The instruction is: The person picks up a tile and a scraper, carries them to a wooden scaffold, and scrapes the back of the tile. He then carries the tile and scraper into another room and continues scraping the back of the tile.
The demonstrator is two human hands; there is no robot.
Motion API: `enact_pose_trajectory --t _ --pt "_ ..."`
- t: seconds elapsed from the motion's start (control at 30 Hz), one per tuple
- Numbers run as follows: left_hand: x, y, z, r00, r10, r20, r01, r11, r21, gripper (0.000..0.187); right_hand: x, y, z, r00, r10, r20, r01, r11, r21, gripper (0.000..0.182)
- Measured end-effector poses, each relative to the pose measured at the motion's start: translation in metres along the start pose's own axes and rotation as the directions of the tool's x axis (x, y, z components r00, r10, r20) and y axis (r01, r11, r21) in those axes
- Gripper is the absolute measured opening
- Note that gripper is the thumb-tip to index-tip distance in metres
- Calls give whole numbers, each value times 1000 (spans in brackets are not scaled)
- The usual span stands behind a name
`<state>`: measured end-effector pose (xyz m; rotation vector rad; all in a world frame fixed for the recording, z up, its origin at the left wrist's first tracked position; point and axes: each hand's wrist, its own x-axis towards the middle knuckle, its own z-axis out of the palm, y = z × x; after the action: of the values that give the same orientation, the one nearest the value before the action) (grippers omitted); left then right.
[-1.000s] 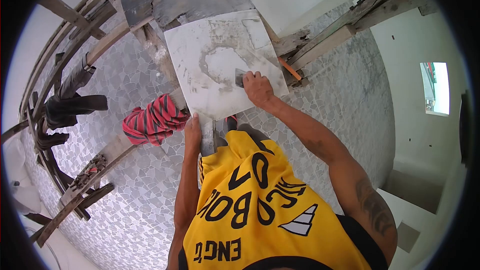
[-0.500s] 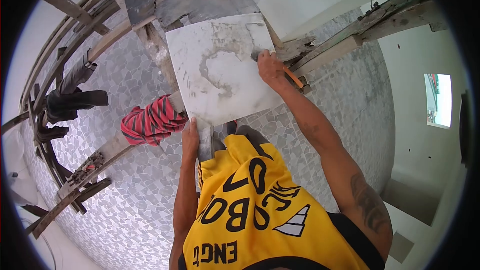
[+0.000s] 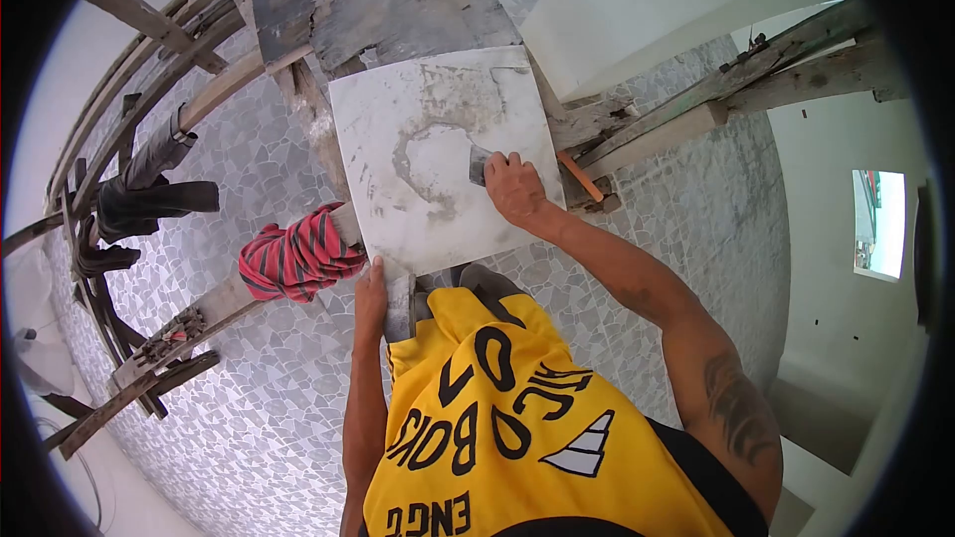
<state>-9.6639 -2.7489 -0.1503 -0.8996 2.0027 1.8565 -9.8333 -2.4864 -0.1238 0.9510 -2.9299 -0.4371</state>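
A white square panel [image 3: 398, 229] smeared with grey lies in front of me, with a rough grey ring of residue on its face. My right hand [image 3: 517, 189] is closed over a small dark grey flat scraper-like piece [image 3: 478, 167], which touches the panel right of the ring; its exact kind is partly hidden by my fingers. At the near left corner, my left hand [image 3: 371, 300] grips the panel's edge, thumb on top and the other fingers mostly hidden. An orange strip, perhaps a pencil [image 3: 580, 177], lies just beyond the panel's right edge.
Worn grey boards [image 3: 408, 0] lie beyond the panel. A red striped cloth [image 3: 303, 254] is wrapped over a plank at left. Wooden beams [image 3: 736, 80] run off to the right, and dark garments [image 3: 154, 207] hang on timber at far left. Stone-pattern flooring [image 3: 259, 378] lies below.
My right hand has moved left and toward me with the scraper-like piece, from the panel's right edge onto its face. The orange strip stays at the right. My left hand keeps to the corner.
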Motion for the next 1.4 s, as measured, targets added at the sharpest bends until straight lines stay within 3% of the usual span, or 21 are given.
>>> enact_pose_trajectory --t 0.1,0.13,0.23,0.3,0.37,0.4,0.5,0.57,0.67,0.77,0.8,0.83,0.9,0.97,1.07,1.1,1.17,1.2,1.3,1.37,1.4 --pt "-5 7 -3 999 -43 27 42 999 33 56 15 47 16 986 149 -77 -149 989 -5 17" --pt "-6 7 -3 999 -27 25 25 999 43 55 26 69 35 963 265 -49 -264 964 17 20" --pt "-2 2 -3 1000 25 8 -26 996 83 55 15 41 25 991 122 -55 -125 991 -52 18" --pt "-1 2 -3 1000 -1 0 1 995 98 55 -10 7 9 1000 9 -28 -9 1000 -1 17" --pt "-6 10 -3 997 -81 6 80 991 107 56 14 65 31 986 138 -88 -139 990 -3 18" --pt "-6 3 -3 997 -72 -2 72 994 79 56 26 82 25 972 235 7 -235 972 7 19" --pt "3 -4 -1 1000 -19 -13 20 1000 24 57 18 48 9 998 58 -14 -58 998 11 19" --pt "0 -6 -2 1000 -2 -15 3 999 40 57 -13 -9 -5 977 -189 -96 193 981 35 19" --pt "1 -9 -1 999 -32 -17 32 999 13 57 -15 -14 -5 957 -234 -169 242 970 30 19" --pt "-9 18 -1 995 -101 8 100 992 82 57 45 68 19 993 -13 -116 -3 991 -131 13" --pt "-5 6 0 998 -51 -25 51 999 19 58 65 96 35 983 118 -141 -127 990 -55 12" --pt "-8 4 -1 997 -65 -33 65 998 24 58 77 110 33 985 118 -126 -130 987 -94 9" --pt "-6 4 1 996 -79 -40 80 996 24 59 64 85 20 995 -35 -89 26 995 -93 11" --pt "-3 12 5 998 -38 -45 41 997 60 60 31 26 0 943 -298 -149 294 955 -48 15" --pt "-10 9 0 996 -76 -51 80 995 65 61 38 23 10 936 -306 -174 302 952 -52 19" --pt "-8 8 2 994 -93 -52 95 994 50 61 61 44 15 958 -189 -215 186 982 -31 16" --pt "-13 3 0 990 -130 -49 134 986 96 61 100 105 46 976 -8 -216 -27 987 -157 10" --pt "-6 5 -1 990 -126 -56 132 984 116 61 114 118 39 991 74 -114 -88 988 -126 11" --pt "-5 1 4 996 -49 -78 54 997 56 61 97 91 16 989 -140 -48 133 984 -117 12" --pt "-9 11 7 996 -35 -87 40 997 62 60 74 59 24 949 -306 -81 309 950 35 14" --pt "-10 12 5 996 -57 -73 61 996 61 60 79 68 25 962 -253 -98 251 967 -34 14"
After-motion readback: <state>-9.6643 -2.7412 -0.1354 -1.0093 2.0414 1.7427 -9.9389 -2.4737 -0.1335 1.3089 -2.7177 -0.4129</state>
